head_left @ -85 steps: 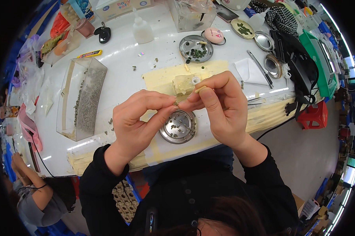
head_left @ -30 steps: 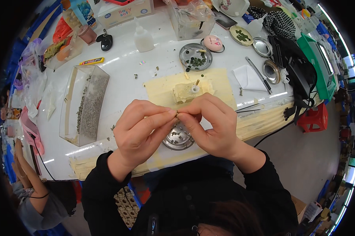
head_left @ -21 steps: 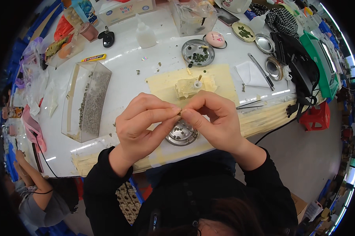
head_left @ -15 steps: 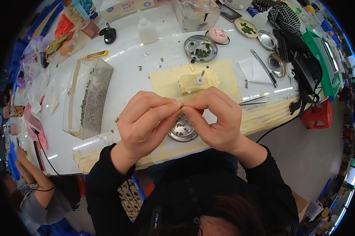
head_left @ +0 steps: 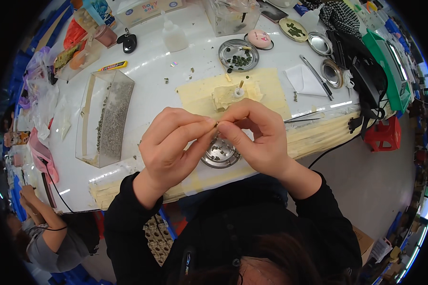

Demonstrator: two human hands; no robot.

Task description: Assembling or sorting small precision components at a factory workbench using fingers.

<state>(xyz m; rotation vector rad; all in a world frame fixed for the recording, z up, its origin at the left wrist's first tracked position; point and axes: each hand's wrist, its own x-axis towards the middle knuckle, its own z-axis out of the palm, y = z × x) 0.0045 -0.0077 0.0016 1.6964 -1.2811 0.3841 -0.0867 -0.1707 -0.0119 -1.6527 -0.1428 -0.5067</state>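
Tiny piece (head_left: 217,124), too small for me to identify, pinched between fingertips of left hand (head_left: 172,142) and right hand (head_left: 259,137), above a metal dish (head_left: 223,163) of small bits, near side of table (head_left: 150,90). Yellow-covered block (head_left: 225,97) just beyond; clear bin (head_left: 84,118) left; round tray (head_left: 256,53) of dark green pieces (head_left: 240,61) farther off.

there are four metal dishes (head_left: 226,163), one key fob (head_left: 129,44) and one checkered cloth (head_left: 339,21).

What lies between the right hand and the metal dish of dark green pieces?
In the head view, a yellow-covered block with a small white fitting, on a yellow sheet, lies between the right hand and the metal dish.
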